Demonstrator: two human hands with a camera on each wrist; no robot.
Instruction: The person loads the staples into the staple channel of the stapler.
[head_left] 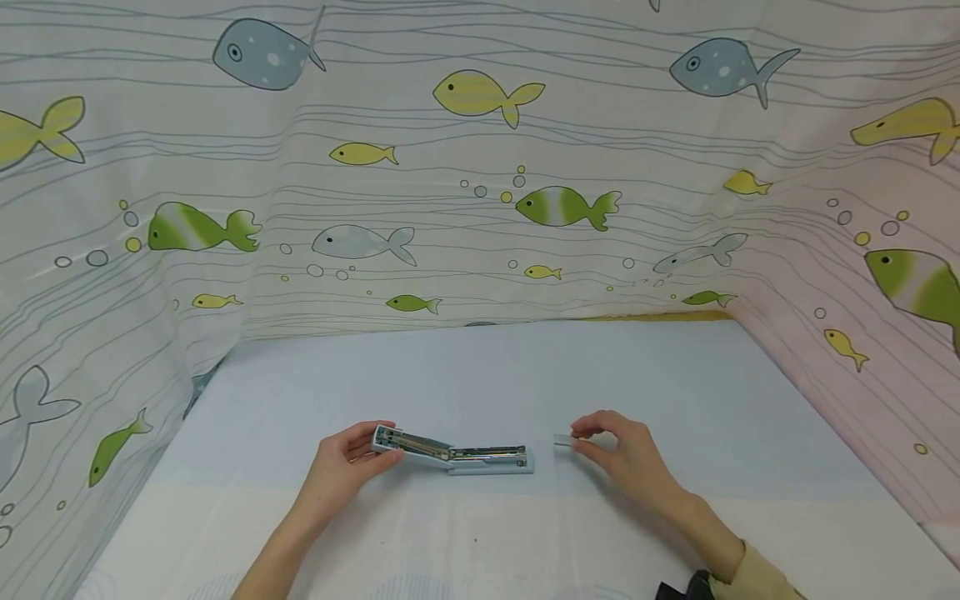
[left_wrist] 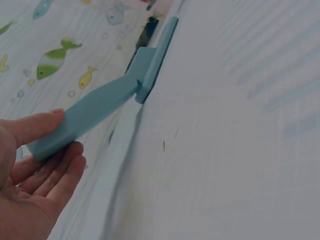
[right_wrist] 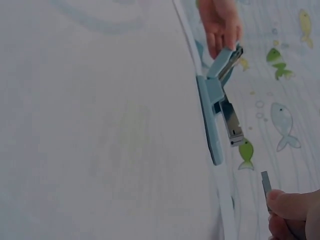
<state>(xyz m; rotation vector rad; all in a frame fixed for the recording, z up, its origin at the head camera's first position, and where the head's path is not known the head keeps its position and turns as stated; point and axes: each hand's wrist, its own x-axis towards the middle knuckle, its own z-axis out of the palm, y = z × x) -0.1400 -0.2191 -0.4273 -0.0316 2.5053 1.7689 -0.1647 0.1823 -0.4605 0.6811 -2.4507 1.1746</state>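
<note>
A light blue stapler (head_left: 491, 467) lies opened out on the table, its metal staple channel facing up. My left hand (head_left: 348, 462) grips the end of its raised top arm (left_wrist: 95, 107) between thumb and fingers. The base rests on the tabletop, hinge toward the middle. To the right, apart from the stapler, my right hand (head_left: 618, 446) pinches a small grey strip of staples (right_wrist: 265, 182) between thumb and fingertips. The strip's free end points toward the stapler's channel; the rest is hidden in the fingers.
A pale blue and white cloth (head_left: 480, 375) covers the table. Behind and on both sides hangs a curtain (head_left: 450, 192) printed with fish. Small dark specks (left_wrist: 163, 146) mark the cloth near the front. A dark object (head_left: 686, 586) shows by the right sleeve.
</note>
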